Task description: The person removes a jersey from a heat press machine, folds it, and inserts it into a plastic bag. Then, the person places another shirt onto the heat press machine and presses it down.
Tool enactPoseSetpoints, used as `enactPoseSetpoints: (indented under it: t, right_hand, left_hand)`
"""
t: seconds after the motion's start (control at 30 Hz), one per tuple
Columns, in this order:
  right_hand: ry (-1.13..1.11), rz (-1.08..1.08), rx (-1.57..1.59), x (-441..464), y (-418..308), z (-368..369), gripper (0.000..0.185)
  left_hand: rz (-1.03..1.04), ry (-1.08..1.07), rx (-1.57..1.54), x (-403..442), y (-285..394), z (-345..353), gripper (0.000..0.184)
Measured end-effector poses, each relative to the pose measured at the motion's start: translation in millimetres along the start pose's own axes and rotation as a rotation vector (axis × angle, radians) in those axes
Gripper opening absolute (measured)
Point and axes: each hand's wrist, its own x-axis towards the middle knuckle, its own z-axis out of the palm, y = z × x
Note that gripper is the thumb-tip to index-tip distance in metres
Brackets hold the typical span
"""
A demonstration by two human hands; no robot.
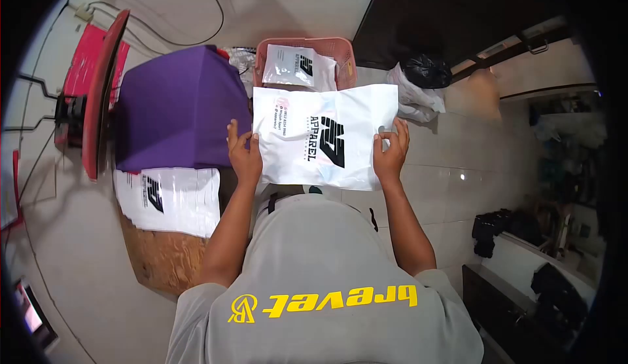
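A white plastic apparel bag (288, 161) with black "N7 APPAREL" lettering is held up flat in front of my body. My left hand (245, 158) pinches its left edge between thumb and fingers. On the opposite side, my right hand (391, 151) grips the right edge near the bag's handle hole. Something pale and faintly coloured shows through the plastic. Beyond the bag, a pink basket (346, 59) holds similar white packages (288, 66). A stack of white bags (190, 200) with the same logo lies to the left of my left arm.
A purple cloth-covered block (176, 109) stands on the left beside a fan (104, 95). The wooden surface (163, 259) carries the stack of bags. White sacks and a black plastic bag (426, 71) rest on the tiled floor (438, 194) at the back right.
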Motion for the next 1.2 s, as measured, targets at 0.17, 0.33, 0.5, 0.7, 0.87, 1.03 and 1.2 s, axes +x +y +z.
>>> enactPoseSetpoints:
  t: [0.17,0.33,0.5,0.7,0.87,1.03,1.2]
  right_hand:
    - [0.053,0.017,-0.023,11,5,9,0.012]
    - [0.091,0.032,-0.01,21,-3,18,0.011]
    - [0.072,0.082,-0.04,85,1,50,0.011]
    - [0.029,0.128,-0.015,123,12,81,0.012]
    - [-0.01,0.088,0.025,169,27,108,0.012]
    - [-0.053,0.042,0.059,226,46,137,0.012]
    - [-0.057,0.006,0.104,276,63,170,0.014]
  left_hand:
    - [0.012,-0.083,0.025,22,-3,20,0.023]
    - [0.022,-0.08,-0.043,54,10,18,0.021]
    - [-0.057,-0.161,-0.015,131,22,45,0.021]
    - [-0.081,-0.187,0.034,173,10,76,0.021]
    - [-0.051,-0.226,0.17,210,-6,97,0.027]
    - [-0.043,-0.226,0.262,259,1,115,0.027]
    - [-0.002,-0.147,0.301,298,-5,138,0.026]
